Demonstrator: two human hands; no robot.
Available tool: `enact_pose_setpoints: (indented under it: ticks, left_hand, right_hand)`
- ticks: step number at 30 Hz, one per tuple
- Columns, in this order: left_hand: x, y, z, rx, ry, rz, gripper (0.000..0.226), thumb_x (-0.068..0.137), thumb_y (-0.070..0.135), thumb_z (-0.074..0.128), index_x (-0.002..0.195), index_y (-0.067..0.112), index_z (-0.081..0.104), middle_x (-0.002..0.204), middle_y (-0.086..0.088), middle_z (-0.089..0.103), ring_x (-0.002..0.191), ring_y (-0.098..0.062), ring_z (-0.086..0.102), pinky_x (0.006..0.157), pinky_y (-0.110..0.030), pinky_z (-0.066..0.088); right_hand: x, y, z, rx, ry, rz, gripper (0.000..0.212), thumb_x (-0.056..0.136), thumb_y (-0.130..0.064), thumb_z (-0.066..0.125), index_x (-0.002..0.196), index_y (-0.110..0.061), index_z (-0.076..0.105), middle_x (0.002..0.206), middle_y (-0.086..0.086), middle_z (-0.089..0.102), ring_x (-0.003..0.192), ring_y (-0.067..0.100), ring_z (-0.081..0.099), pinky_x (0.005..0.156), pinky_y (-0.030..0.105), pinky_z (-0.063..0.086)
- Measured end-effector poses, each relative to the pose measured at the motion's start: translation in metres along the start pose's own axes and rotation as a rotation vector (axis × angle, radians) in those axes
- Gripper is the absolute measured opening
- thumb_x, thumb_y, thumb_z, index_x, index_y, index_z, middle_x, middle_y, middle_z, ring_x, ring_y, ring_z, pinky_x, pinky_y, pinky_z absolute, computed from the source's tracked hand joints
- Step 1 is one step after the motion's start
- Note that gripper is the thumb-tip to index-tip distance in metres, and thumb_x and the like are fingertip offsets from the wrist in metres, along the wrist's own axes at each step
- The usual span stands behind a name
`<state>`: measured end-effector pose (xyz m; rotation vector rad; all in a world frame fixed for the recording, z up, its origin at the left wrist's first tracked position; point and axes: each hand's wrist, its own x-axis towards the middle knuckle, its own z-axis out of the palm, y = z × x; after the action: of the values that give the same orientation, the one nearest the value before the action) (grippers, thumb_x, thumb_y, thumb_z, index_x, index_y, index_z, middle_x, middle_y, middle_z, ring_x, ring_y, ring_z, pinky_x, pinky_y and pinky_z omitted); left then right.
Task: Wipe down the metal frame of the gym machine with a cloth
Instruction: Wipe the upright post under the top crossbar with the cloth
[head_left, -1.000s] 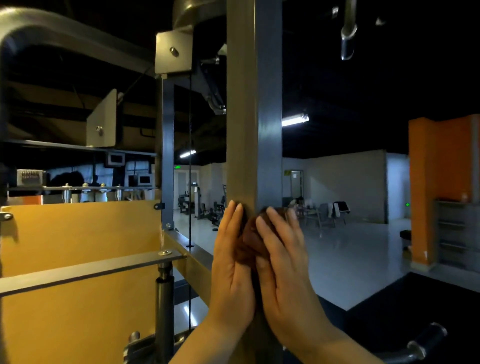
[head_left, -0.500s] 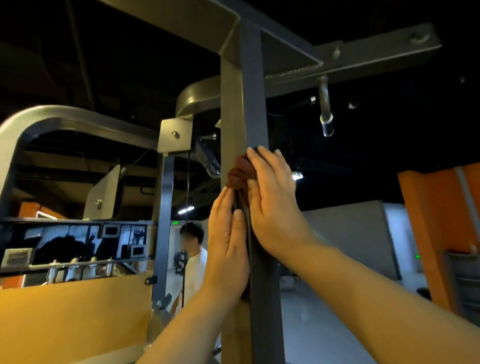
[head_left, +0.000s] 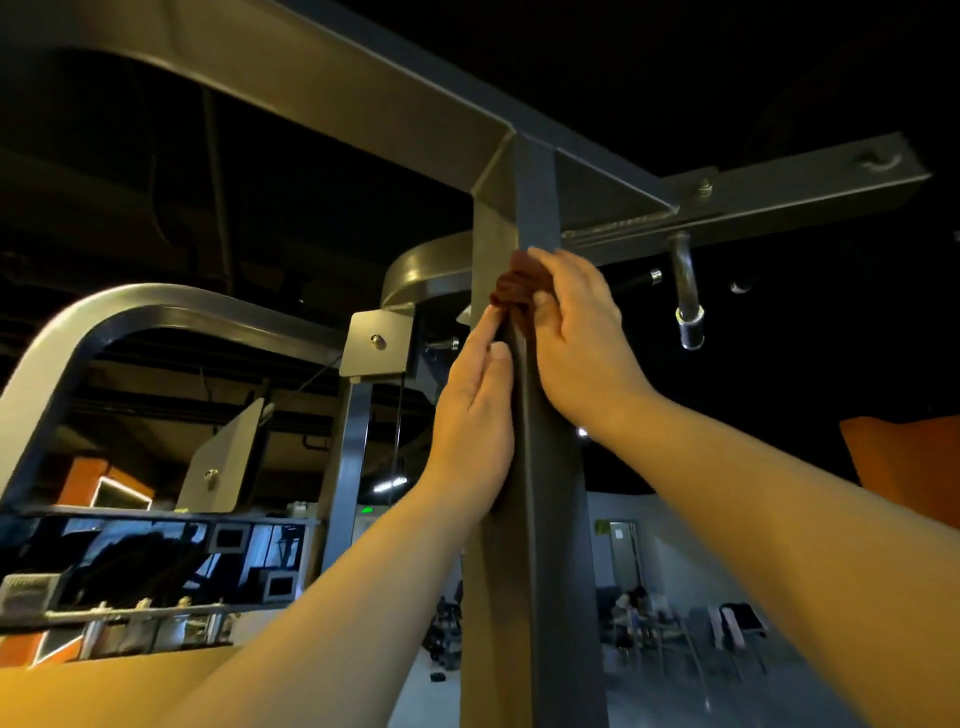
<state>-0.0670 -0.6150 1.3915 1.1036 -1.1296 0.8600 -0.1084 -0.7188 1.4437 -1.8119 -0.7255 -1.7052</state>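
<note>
R grip (head_left: 571, 332) pinches cloth (head_left: 519, 288) on post (head_left: 545, 493) | L grip (head_left: 472, 421) flat, just below cloth

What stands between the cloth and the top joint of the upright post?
Nothing visible. The cloth, held by the right hand, lies on the post just below the joint, with only bare metal between them.

Ceiling (head_left: 727, 62): black and unlit, with pipes and ducts faintly visible on the left
Light: one white strip lamp (head_left: 389, 484) far off, with a small green sign (head_left: 368, 510) just below it
Walls: pale grey far wall (head_left: 691, 566) with a door (head_left: 623, 553); orange block (head_left: 904, 457) at the right edge, orange patch (head_left: 78, 483) on the left
Floor (head_left: 737, 701): pale and glossy
Furniture: chairs (head_left: 727, 631) near the far wall, a dark garment draped over one — dim gym equipment (head_left: 447, 634) mid-room
Lower left: yellow panel (head_left: 104, 696)
</note>
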Motion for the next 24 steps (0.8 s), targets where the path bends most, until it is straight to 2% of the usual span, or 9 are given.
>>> enact_pose_setpoints:
  ticks: [2, 4, 6, 9, 12, 17, 20, 22, 24]
  left_hand:
    - [-0.001, -0.004, 0.002, 0.002, 0.005, 0.015, 0.035, 0.113, 0.027, 0.039, 0.139, 0.045, 0.054, 0.134, 0.011, 0.067, 0.124, -0.005, 0.062, 0.108, -0.033, 0.049]
    - [-0.001, -0.007, 0.003, -0.030, -0.004, 0.029, 0.033, 0.113, 0.025, 0.040, 0.137, 0.035, 0.060, 0.120, 0.002, 0.072, 0.114, -0.016, 0.068, 0.101, -0.036, 0.052]
    - [-0.001, -0.008, 0.003, -0.058, 0.002, 0.034, 0.033, 0.112, 0.025, 0.041, 0.137, 0.034, 0.061, 0.117, -0.003, 0.072, 0.110, -0.021, 0.068, 0.099, -0.038, 0.054]
    - [-0.001, -0.013, 0.000, -0.044, 0.030, 0.003, 0.040, 0.111, 0.030, 0.042, 0.149, 0.042, 0.049, 0.141, 0.008, 0.060, 0.126, -0.006, 0.061, 0.109, -0.037, 0.052]
    - [-0.003, -0.017, -0.003, 0.005, 0.029, 0.002, 0.042, 0.111, 0.037, 0.043, 0.152, 0.048, 0.043, 0.152, 0.014, 0.051, 0.136, -0.005, 0.052, 0.115, -0.043, 0.046]
    - [-0.023, -0.021, -0.005, 0.003, 0.037, 0.003, 0.042, 0.112, 0.031, 0.042, 0.151, 0.045, 0.045, 0.154, 0.013, 0.049, 0.140, -0.004, 0.049, 0.118, -0.042, 0.043]
    - [-0.035, -0.023, -0.006, -0.022, 0.053, -0.003, 0.039, 0.110, 0.029, 0.043, 0.146, 0.043, 0.052, 0.150, 0.007, 0.056, 0.139, -0.011, 0.052, 0.119, -0.047, 0.041]
    - [-0.044, -0.025, -0.007, -0.013, 0.039, -0.019, 0.044, 0.105, 0.033, 0.045, 0.148, 0.037, 0.053, 0.147, -0.002, 0.059, 0.139, -0.021, 0.054, 0.119, -0.053, 0.040]
    - [-0.057, -0.029, -0.008, -0.029, 0.041, -0.040, 0.052, 0.101, 0.025, 0.046, 0.151, 0.034, 0.051, 0.153, -0.003, 0.055, 0.143, -0.020, 0.050, 0.121, -0.051, 0.038]
  right_hand:
    - [-0.009, -0.001, 0.002, -0.001, -0.008, -0.001, 0.045, 0.110, -0.025, 0.038, 0.155, -0.030, 0.036, 0.163, -0.006, 0.024, 0.155, 0.017, 0.014, 0.127, 0.045, 0.022]
    - [-0.022, 0.002, 0.001, -0.027, -0.043, -0.040, 0.046, 0.110, -0.027, 0.038, 0.156, -0.030, 0.034, 0.164, -0.008, 0.022, 0.156, 0.016, 0.009, 0.128, 0.043, 0.017]
    - [-0.017, 0.008, -0.002, -0.041, -0.067, -0.079, 0.045, 0.110, -0.027, 0.038, 0.155, -0.030, 0.036, 0.163, -0.008, 0.025, 0.156, 0.016, 0.012, 0.128, 0.046, 0.019]
    - [0.022, 0.010, -0.005, -0.043, -0.044, -0.089, 0.041, 0.110, -0.024, 0.038, 0.151, -0.029, 0.042, 0.159, -0.003, 0.031, 0.151, 0.019, 0.025, 0.124, 0.048, 0.027]
    - [0.057, 0.007, -0.002, -0.048, 0.003, -0.100, 0.039, 0.109, -0.021, 0.038, 0.148, -0.025, 0.045, 0.153, 0.001, 0.036, 0.145, 0.021, 0.033, 0.121, 0.048, 0.032]
    - [0.018, 0.009, 0.005, -0.014, 0.001, -0.069, 0.043, 0.110, -0.024, 0.037, 0.152, -0.026, 0.040, 0.160, -0.001, 0.028, 0.154, 0.023, 0.020, 0.124, 0.050, 0.027]
    - [-0.039, 0.008, 0.003, -0.035, -0.021, -0.055, 0.045, 0.111, -0.023, 0.036, 0.156, -0.026, 0.035, 0.164, -0.005, 0.022, 0.156, 0.016, 0.007, 0.128, 0.036, 0.012]
    - [-0.078, 0.007, 0.003, -0.025, -0.053, -0.060, 0.046, 0.111, -0.024, 0.035, 0.156, -0.029, 0.033, 0.166, -0.008, 0.018, 0.157, 0.009, -0.001, 0.122, 0.020, 0.004]
    - [-0.115, 0.008, 0.005, -0.015, -0.065, -0.072, 0.045, 0.111, -0.024, 0.035, 0.156, -0.030, 0.033, 0.167, -0.010, 0.017, 0.156, 0.006, -0.003, 0.118, 0.009, -0.001]
